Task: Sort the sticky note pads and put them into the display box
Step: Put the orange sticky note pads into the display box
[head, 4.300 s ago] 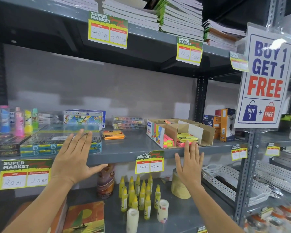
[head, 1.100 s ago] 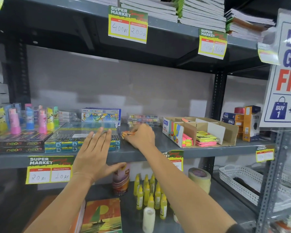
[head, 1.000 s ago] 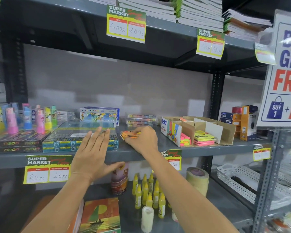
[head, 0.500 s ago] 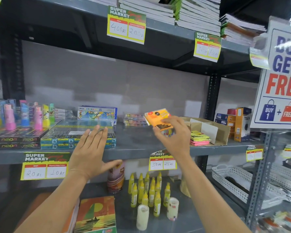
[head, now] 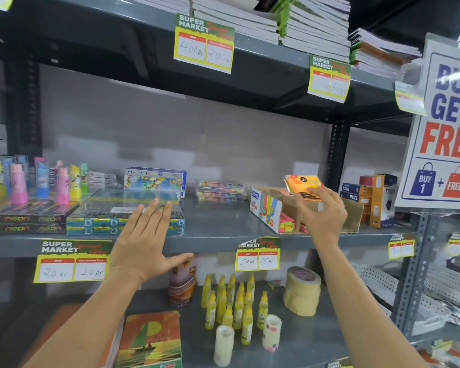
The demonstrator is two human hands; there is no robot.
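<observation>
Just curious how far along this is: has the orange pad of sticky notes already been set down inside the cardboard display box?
No, the orange pad is held in the right hand above the display box.

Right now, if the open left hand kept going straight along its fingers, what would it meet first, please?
Probably the flat blue-green boxes at the shelf's front; the left hand points at them, though depth is unclear.

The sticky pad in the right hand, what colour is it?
Orange sticky pad, with black print, seen in the head view.
</observation>
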